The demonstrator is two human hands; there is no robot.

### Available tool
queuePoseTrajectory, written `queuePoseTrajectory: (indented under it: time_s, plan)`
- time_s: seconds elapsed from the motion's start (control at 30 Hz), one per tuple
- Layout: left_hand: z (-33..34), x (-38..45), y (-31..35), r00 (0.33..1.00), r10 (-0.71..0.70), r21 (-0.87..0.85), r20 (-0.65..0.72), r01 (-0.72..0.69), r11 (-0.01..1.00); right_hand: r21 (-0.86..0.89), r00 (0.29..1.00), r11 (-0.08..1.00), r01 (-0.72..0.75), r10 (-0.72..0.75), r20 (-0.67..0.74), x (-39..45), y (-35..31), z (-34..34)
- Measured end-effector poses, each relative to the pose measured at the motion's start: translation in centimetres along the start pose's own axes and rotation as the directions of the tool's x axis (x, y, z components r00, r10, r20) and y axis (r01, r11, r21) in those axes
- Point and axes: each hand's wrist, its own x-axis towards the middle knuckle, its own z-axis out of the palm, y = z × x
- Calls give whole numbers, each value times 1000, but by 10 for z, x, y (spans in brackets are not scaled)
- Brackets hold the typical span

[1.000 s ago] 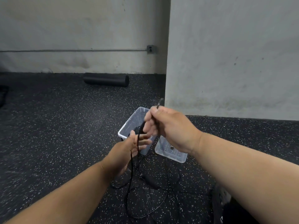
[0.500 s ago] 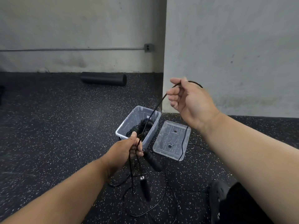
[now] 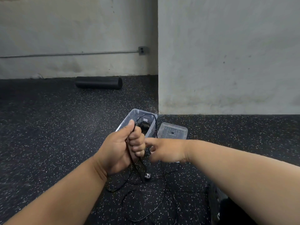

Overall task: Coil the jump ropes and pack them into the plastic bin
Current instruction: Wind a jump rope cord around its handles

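A thin black jump rope (image 3: pixel 142 205) trails in loose loops over the speckled floor. My left hand (image 3: pixel 123 148) grips a bundle of its strands in a fist, a loop arching up over the clear plastic bin (image 3: pixel 128 120). A metal-tipped handle end (image 3: pixel 147 176) dangles just below that fist. Inside the bin lies another coiled black rope (image 3: pixel 144 125). My right hand (image 3: pixel 165 151) is just right of the left fist, forefinger stretched toward it; whether it holds a strand is hidden.
The bin's clear lid (image 3: pixel 172 132) lies flat on the floor right of the bin. A black foam roller (image 3: pixel 99 82) rests by the back wall. A grey wall corner (image 3: pixel 158 78) stands right behind the bin. A dark shoe (image 3: pixel 215 202) shows at bottom right.
My right hand came down from its raised position beside the wall to the left fist, bringing rope with it. The left hand rose and now grips more strands.
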Motion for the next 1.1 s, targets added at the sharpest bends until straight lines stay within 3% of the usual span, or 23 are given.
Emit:
queuePoseTrajectory:
  time_s: [0.17,0.37,0.63,0.77,0.83,1.1]
  plan:
    - [2,-6,12,999,-14,-171,47,22,985,-185,999,981,48,-52,-16,9,9,14]
    - [2,-14,16,987,-12,-291,159,59,955,-85,974,985,150,-162,-156,13,10,19]
    - [10,-21,15,935,17,-439,356,151,885,-146,944,951,272,-294,-153,20,6,47]
    - [15,-26,16,926,15,-457,377,171,873,-69,869,927,369,-370,-328,28,-3,54]
    - [16,-28,17,925,12,-466,379,179,866,-14,876,939,345,-327,-356,30,-1,51]
    - [0,-34,24,954,-3,-490,300,156,858,92,971,990,107,-84,-224,54,24,37]
